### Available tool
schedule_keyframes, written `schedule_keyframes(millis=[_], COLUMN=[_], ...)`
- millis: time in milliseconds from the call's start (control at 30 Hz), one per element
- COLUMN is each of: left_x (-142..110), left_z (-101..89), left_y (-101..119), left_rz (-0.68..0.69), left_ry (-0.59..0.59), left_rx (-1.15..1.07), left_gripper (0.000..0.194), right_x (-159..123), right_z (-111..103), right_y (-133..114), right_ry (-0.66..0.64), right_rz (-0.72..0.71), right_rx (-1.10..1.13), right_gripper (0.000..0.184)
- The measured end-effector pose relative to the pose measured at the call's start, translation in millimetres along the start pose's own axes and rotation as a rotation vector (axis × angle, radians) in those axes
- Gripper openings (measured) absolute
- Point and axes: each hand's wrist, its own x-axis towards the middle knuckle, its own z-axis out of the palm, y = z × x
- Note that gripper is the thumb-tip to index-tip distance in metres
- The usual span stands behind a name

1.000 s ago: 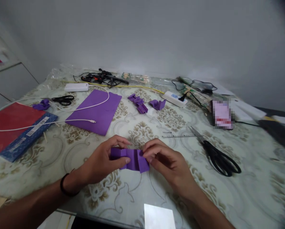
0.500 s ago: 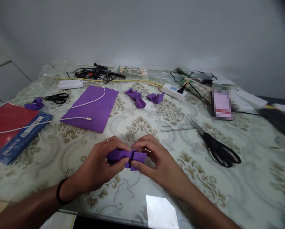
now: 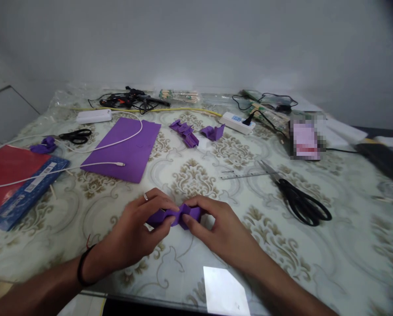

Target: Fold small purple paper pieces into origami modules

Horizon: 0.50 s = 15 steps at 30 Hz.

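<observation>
A folded piece of purple paper (image 3: 178, 216) is held between both hands above the near middle of the table. My left hand (image 3: 147, 221), with a ring and a dark wristband, pinches its left part between thumb and fingers. My right hand (image 3: 216, 221) grips the right end, thumb in front and fingers behind. The fingers cover parts of the paper. Beyond the hands lie a pleated purple paper strip (image 3: 185, 133) and a smaller folded purple piece (image 3: 212, 132). Flat purple sheets (image 3: 127, 151) lie to the left, under a white cable (image 3: 101, 165).
Large black scissors (image 3: 301, 202) lie at right with a clear ruler (image 3: 245, 174). A power strip (image 3: 237, 122), tangled black gear (image 3: 133, 100) and a blurred-out phone-like object (image 3: 304, 139) stand farther back. Small scissors (image 3: 78, 136) and a red-and-blue packet (image 3: 22, 182) lie left.
The right hand has closed in on the purple paper. Its right end, flat with a loose flap before, is now folded more compactly under the thumb. The view has shifted slightly.
</observation>
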Motion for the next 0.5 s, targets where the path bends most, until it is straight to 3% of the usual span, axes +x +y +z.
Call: schedule_keyframes(millis=[167, 333, 500], left_x=[3.3, 3.8, 2.8], left_z=[-4.8, -5.4, -3.8], left_y=[-1.3, -2.5, -4.4], left_rz=[-0.056, -0.087, -0.042], left_ry=[0.031, 0.007, -0.033], left_rx=[-0.039, -0.088, -0.074], left_gripper=[0.021, 0.023, 0.031], right_x=[0.2, -0.6, -0.7], right_z=[-2.9, 0.4, -1.6], right_y=[-0.3, 3.0, 2.8], right_ry=[0.027, -0.002, -0.026], right_rz=[-0.043, -0.039, 0.008], right_rx=[0.002, 0.074, 0.182], right_gripper=[0.013, 0.032, 0.029])
